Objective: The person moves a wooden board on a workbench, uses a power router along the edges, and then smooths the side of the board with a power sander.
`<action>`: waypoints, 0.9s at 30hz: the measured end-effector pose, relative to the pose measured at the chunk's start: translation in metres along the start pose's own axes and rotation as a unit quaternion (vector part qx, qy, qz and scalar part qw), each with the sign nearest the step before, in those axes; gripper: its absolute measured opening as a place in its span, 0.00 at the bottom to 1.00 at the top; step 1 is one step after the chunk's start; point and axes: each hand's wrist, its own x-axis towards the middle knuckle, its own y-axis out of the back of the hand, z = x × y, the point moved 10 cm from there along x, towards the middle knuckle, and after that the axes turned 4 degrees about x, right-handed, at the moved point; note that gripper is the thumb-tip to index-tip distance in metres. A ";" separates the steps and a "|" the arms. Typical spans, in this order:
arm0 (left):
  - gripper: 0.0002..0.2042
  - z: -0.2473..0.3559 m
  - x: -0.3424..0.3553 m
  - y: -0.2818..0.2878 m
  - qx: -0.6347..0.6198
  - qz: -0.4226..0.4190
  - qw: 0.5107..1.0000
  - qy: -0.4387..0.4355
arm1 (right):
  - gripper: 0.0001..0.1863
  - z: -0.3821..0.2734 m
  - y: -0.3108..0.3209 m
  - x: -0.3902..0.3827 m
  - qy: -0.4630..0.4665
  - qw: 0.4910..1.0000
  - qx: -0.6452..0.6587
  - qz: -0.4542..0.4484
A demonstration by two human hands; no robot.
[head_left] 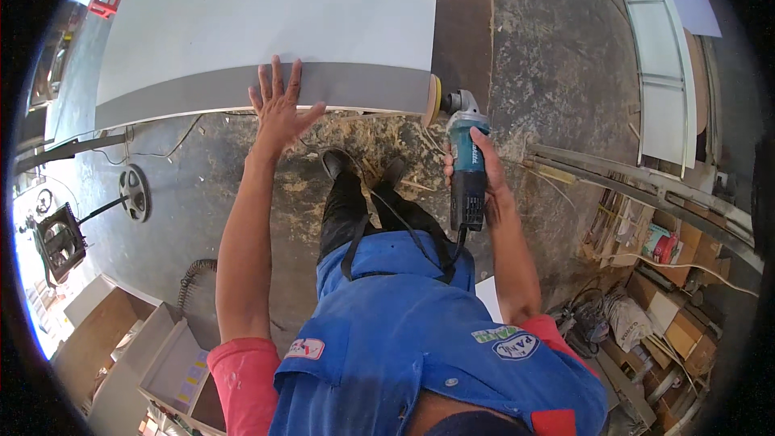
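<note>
A large white panel [274, 12] lies in front of me, with a grey band [355, 85] along its near edge. My left hand [279, 111] presses flat on that band, its fingers spread. In my right hand [494, 165] is a teal and black angle grinder [468, 157], gripped around its body. A yellow-backed disc [435, 98] on the grinder's head stands upright against the panel's near right corner; I cannot tell whether it is spinning. The black power cord [461, 246] drops from the tool's lower end and runs across my blue apron.
At the right stands a white framed panel [666, 64], with metal rails [646, 182] below it. Cardboard boxes [686, 323] and scraps crowd the lower right. At the left are a grey wheel [135, 193] and an open wooden box [109, 323]. A black coiled hose [192, 278] lies nearby.
</note>
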 end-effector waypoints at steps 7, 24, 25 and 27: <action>0.50 0.000 0.001 0.001 -0.002 0.008 1.000 -0.010 | 0.27 0.004 -0.008 -0.007 -0.004 1.000 0.023 -0.020; 0.49 -0.003 0.005 0.000 0.020 -0.013 1.000 0.004 | 0.28 0.021 -0.002 -0.023 -0.025 0.999 0.028 0.009; 0.49 -0.004 0.005 -0.001 0.019 -0.013 1.000 0.006 | 0.28 0.022 -0.004 -0.022 -0.028 0.999 0.037 0.004; 0.49 -0.004 0.004 -0.001 0.021 -0.013 1.000 0.007 | 0.28 0.021 -0.009 -0.022 -0.032 0.999 0.043 -0.001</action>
